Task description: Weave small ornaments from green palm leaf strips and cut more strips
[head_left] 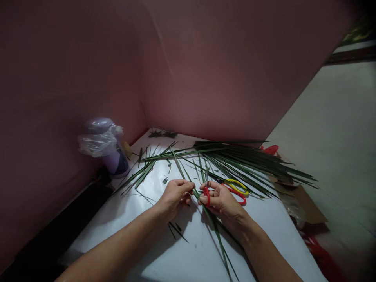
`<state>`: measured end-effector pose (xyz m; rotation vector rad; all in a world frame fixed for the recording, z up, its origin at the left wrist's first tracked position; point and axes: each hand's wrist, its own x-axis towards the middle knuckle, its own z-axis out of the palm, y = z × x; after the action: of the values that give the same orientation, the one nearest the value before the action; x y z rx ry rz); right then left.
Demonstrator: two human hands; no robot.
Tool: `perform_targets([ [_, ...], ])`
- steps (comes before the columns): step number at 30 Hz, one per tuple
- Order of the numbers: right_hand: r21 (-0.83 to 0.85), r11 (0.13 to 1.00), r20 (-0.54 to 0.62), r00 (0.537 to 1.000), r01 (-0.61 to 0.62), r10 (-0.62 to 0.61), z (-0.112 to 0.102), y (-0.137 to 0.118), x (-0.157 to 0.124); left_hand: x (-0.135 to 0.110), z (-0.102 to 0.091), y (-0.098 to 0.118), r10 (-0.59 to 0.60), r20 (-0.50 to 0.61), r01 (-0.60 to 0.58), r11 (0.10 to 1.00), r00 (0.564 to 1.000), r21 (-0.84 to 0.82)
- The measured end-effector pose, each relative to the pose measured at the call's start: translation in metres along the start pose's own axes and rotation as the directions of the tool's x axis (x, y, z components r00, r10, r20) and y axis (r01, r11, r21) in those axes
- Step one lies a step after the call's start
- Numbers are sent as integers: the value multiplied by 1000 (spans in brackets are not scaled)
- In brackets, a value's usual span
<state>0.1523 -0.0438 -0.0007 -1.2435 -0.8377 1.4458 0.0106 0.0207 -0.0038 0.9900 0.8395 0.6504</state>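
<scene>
My left hand (175,194) pinches a long green leaf strip (219,239) that runs from between my hands down toward me across the white table (164,250). My right hand (219,199) is closed round small red-handled scissors (206,194), held upright right beside the strip. Both hands sit close together at the table's middle, fingertips nearly touching.
A big bundle of long green leaves (249,160) fans out behind my hands. Red and yellow scissors (238,189) lie to the right of my right hand. A purple bottle wrapped in plastic (107,145) stands at the left by the pink wall. Brown cardboard (302,199) lies off the table's right edge.
</scene>
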Motion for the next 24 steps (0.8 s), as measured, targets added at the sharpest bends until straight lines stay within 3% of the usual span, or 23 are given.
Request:
perform_targets([
  [7,20,999,-16,999,35,-35,-2,2,2,-1,0,-9,-10,131,0,997,991,71],
  [13,-6,999,55,998,40,-39,-9,5,4,-4,1,-2,15,41,-17,998,999,68],
  [19,-34,995,28,995,95,-94,-11,10,8,-4,2,-3,32,117,-47,991,993,129],
  [24,-25,996,63,995,82,-80,-8,8,4,-3,4,0,35,69,-41,996,997,80],
])
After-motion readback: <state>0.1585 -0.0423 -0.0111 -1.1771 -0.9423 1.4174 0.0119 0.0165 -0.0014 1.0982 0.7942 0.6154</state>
